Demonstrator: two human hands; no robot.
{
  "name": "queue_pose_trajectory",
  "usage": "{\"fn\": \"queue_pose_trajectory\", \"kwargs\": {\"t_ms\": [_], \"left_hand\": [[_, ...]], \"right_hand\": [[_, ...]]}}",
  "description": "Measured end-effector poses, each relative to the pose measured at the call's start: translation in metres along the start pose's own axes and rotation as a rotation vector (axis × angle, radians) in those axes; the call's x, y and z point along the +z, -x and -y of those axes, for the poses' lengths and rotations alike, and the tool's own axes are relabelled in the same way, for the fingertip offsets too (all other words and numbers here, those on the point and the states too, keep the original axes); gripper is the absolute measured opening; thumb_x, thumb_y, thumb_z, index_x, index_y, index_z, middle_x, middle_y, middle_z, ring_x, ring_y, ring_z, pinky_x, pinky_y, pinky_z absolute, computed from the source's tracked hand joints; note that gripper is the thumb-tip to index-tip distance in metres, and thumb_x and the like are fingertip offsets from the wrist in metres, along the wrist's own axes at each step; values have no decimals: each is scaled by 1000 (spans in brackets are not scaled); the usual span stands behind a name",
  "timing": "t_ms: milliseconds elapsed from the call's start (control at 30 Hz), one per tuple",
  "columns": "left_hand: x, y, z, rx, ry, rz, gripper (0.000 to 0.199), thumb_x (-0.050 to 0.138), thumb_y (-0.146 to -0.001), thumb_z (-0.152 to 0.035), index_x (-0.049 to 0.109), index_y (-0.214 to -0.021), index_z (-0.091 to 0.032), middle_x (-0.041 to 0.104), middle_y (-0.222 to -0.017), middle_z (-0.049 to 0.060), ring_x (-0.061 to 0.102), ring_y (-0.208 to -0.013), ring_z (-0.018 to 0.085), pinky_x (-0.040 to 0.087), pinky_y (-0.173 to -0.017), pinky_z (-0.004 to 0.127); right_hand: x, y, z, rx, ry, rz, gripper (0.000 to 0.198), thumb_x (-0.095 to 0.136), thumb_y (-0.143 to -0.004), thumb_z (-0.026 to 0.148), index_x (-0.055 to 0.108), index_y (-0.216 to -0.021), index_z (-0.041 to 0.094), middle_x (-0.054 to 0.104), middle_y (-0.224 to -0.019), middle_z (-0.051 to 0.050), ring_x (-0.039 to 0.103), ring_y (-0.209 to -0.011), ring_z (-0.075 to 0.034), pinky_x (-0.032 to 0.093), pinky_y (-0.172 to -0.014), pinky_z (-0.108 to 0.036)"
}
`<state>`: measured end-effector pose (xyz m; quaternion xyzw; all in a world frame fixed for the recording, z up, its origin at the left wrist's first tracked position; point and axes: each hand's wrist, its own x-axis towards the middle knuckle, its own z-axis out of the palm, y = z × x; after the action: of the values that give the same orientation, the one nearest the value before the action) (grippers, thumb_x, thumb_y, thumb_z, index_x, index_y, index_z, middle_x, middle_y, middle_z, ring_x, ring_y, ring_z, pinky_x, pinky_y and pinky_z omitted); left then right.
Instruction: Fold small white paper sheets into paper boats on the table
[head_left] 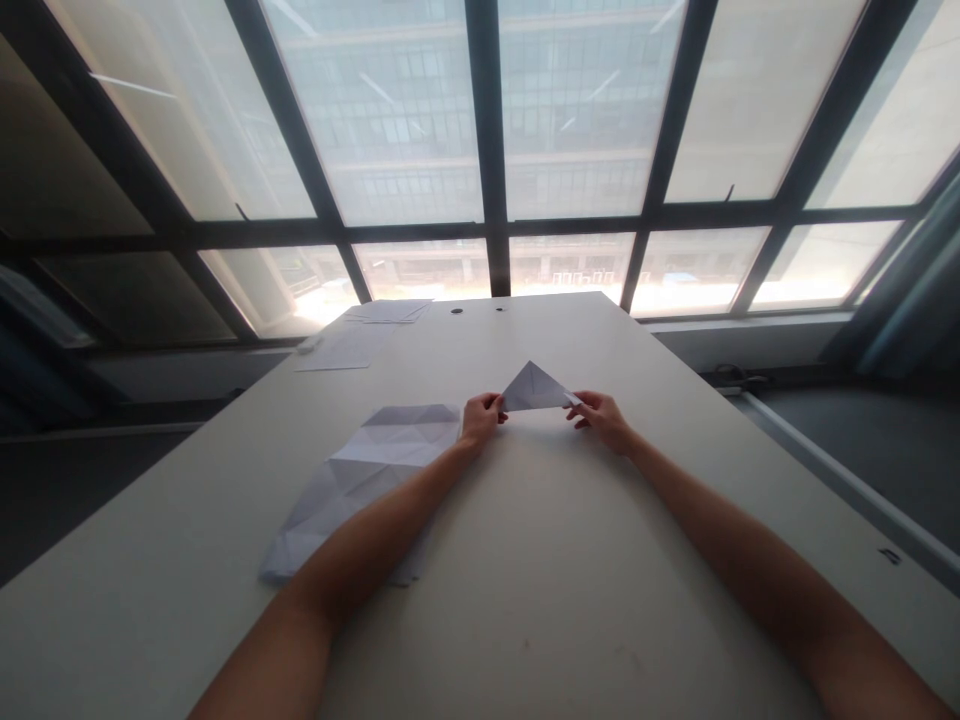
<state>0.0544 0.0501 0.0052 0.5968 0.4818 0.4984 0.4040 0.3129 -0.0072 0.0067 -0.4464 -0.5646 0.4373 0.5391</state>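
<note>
A small sheet of paper folded into a triangle (534, 388) is held up a little above the white table (570, 560), its point facing away from me. My left hand (484, 417) pinches the left corner between thumb and fingers. At the opposite corner, my right hand (600, 418) grips the paper with thumb and forefinger, the other fingers curled loosely below. Beside my left forearm lies a larger creased sheet of paper (367, 460), unfolded and partly covered by that arm.
Several flat white sheets (390, 311) lie at the table's far left, with another sheet (334, 350) nearer. Two dark round spots (457, 311) show near the far edge. A small dark mark (889, 556) is on the right edge. Large windows (570, 110) stand behind the table.
</note>
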Motion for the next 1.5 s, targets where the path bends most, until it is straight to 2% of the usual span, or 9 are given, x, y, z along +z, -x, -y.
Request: {"fn": "queue_pose_trajectory", "kwargs": {"t_ms": [200, 367, 533, 733, 933, 1133, 1300, 1400, 1500], "left_hand": [[0, 2, -1, 38, 37, 37, 28, 66, -83, -39, 72, -84, -12, 67, -64, 3, 63, -53, 13, 49, -50, 20], [0, 3, -4, 52, 107, 66, 38, 71, -77, -49, 73, -86, -12, 69, -69, 4, 65, -55, 14, 51, -53, 23], [1, 4, -6, 45, 130, 74, 40, 73, -76, -50, 74, -87, -12, 69, -71, 4, 65, -56, 14, 52, -53, 23], [0, 4, -5, 55, 109, 72, 39, 72, -77, -49, 73, -86, -11, 68, -69, 4, 66, -56, 14, 51, -53, 23], [0, 1, 0, 63, 93, 70, 37, 70, -79, -48, 72, -85, -11, 67, -67, 3, 66, -55, 15, 51, -52, 23], [0, 2, 1, 61, 78, 83, 37, 70, -80, -48, 73, -87, -12, 68, -68, 4, 66, -56, 15, 51, -53, 23], [0, 2, 0, 76, 71, 113, 37, 70, -79, -48, 72, -84, -12, 67, -66, 3, 65, -56, 15, 50, -53, 23], [0, 3, -1, 86, 70, 116, 37, 69, -79, -49, 72, -83, -12, 66, -64, 3, 64, -55, 14, 50, -53, 23], [0, 3, -1, 92, 82, 115, 38, 69, -78, -50, 72, -84, -12, 67, -65, 3, 64, -55, 14, 50, -53, 23]], "right_hand": [[-2, -4, -9, 37, -69, -57, 41, 70, -78, 57, 71, -83, 17, 72, -85, -8, 65, -65, -15, 49, -50, -23], [-2, -5, -9, 44, -79, -105, 44, 71, -75, 59, 70, -83, 16, 72, -84, -7, 64, -62, -14, 48, -49, -22], [0, -6, -7, 8, -96, -167, 47, 79, -68, 56, 70, -93, 17, 71, -77, -5, 63, -60, -14, 47, -48, -22], [2, -6, -8, -14, -54, -174, 47, 76, -67, 61, 67, -76, 16, 69, -72, -6, 62, -61, -15, 48, -48, -23], [1, -8, -13, -64, -54, -173, 46, 82, -63, 49, 66, -92, 17, 70, -70, -3, 62, -58, -14, 50, -50, -24], [0, -11, -16, -26, -89, -221, 38, 71, -73, 53, 62, -82, 17, 69, -67, -4, 62, -54, -15, 47, -46, -24], [1, -11, -18, -86, -102, -331, 49, 76, -69, 45, 53, -105, 21, 65, -63, 4, 61, -49, -14, 47, -44, -23], [2, -12, -20, -120, -135, -370, 45, 77, -68, 43, 47, -96, 24, 62, -58, 7, 61, -47, -15, 47, -43, -23], [1, -13, -21, -142, -140, -362, 40, 78, -68, 43, 50, -87, 23, 63, -59, 5, 64, -51, -16, 50, -47, -25]]}}
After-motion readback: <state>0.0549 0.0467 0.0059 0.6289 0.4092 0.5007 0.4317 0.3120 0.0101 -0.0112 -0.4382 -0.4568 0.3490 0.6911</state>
